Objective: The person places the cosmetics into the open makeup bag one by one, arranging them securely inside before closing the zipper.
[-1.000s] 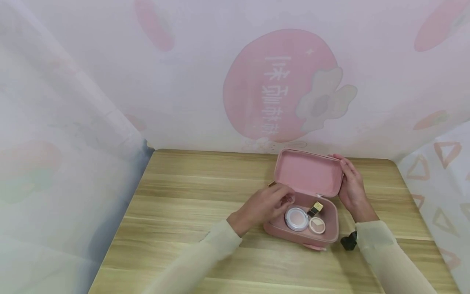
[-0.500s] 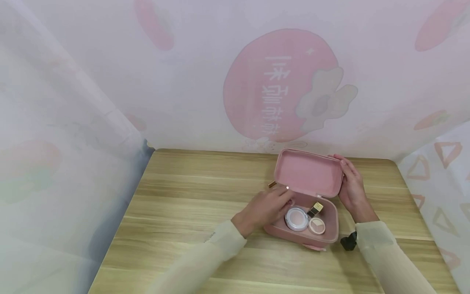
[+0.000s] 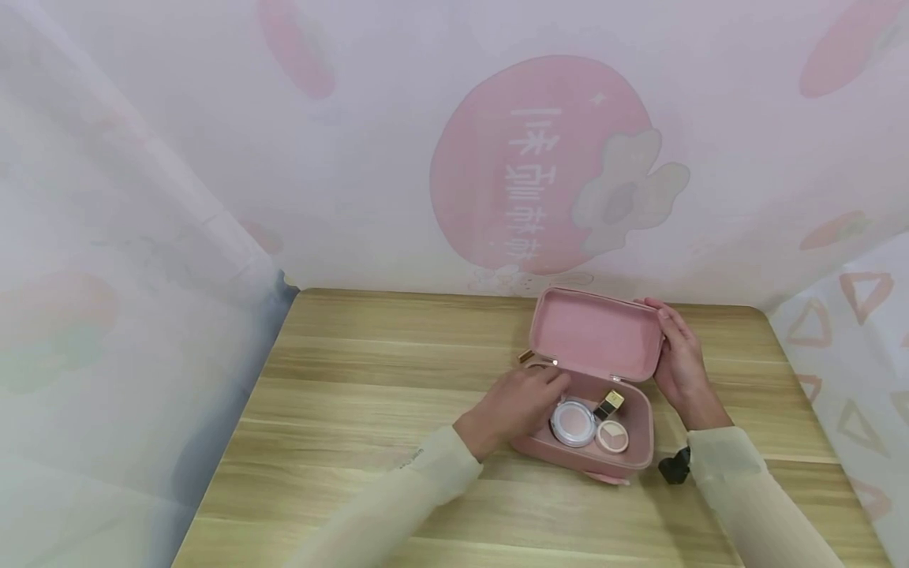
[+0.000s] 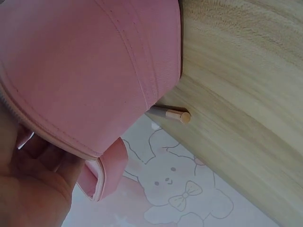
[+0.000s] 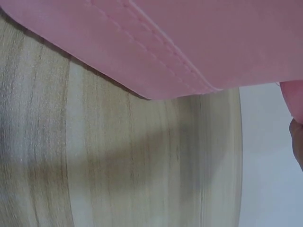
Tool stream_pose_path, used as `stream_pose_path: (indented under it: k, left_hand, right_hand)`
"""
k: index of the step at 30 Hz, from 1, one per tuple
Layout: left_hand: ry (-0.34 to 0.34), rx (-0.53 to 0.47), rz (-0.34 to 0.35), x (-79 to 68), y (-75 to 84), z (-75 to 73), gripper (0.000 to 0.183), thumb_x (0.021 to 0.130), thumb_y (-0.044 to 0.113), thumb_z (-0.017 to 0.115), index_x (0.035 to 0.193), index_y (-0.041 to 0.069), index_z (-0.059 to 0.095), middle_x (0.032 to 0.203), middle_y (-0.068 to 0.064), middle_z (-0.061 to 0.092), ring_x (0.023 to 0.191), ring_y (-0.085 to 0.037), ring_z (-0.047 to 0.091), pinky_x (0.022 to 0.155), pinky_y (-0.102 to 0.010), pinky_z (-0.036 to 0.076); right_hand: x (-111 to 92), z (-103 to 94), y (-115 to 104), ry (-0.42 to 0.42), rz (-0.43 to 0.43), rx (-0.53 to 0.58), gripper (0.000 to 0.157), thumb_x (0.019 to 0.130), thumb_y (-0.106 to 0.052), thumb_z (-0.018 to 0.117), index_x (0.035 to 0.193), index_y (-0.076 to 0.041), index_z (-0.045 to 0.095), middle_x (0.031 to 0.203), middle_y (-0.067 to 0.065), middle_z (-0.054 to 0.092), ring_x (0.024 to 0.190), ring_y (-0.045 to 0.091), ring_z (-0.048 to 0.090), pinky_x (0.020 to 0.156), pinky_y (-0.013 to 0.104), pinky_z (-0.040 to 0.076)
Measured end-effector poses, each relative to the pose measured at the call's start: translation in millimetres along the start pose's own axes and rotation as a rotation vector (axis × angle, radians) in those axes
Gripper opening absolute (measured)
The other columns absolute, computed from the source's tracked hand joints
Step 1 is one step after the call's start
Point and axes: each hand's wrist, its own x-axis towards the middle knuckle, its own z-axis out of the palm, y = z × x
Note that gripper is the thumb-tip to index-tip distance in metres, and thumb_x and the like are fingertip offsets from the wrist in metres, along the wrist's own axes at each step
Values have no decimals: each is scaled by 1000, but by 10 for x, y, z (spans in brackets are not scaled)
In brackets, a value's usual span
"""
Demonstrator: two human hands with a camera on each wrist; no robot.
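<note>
Wood table, open pink case on it right of centre, both hands at the case.
We see the lid raised at the far side, with the right hand gripping its right edge. The left hand reaches over the left rim, fingers bent inside; we cannot tell whether they pinch anything. Inside the case we log, by size: a round compact at the middle; a smaller three-toned round pan just beside it, to the right; a gold-and-black piece behind the pan. Outside, we find a gold-tipped stick by the back left corner, partly hidden.
</note>
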Motion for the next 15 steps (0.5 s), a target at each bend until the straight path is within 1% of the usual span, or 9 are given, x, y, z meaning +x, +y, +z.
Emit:
stream_pose_path:
  k: [3,7,9,15]
  left_hand:
    - [-8,33,9,6,16,9,12,110,15,59,119,16,67,113,3,76,103,-14,76,85,-27,65]
    - [-5,75,14,12,37,31,12,108,14,61,118,16,68,111,3,77,103,-14,76,87,-27,64]
    - [-3,100,13,17,47,36,13,106,13,63,118,16,68,112,3,77,106,-14,76,90,-27,64]
    - [-33,136,-1,14,78,-13,20,101,12,70,120,17,67,117,2,76,117,-17,74,102,-29,62]
  right_hand:
    - [-2,-1,0,-2,-1,3,32,118,-19,46,136,-15,72,140,-5,74,124,9,67,93,24,59]
    - [-4,1,-1,-4,-3,11,32,118,-19,46,136,-14,72,140,-5,74,125,9,67,94,24,59]
    - [-6,3,-1,-4,-5,14,32,118,-18,46,135,-13,72,139,-5,75,124,9,67,94,25,59]
    - [-11,7,-1,-4,-10,10,33,118,-18,46,135,-13,73,138,-5,75,123,10,68,94,25,59]
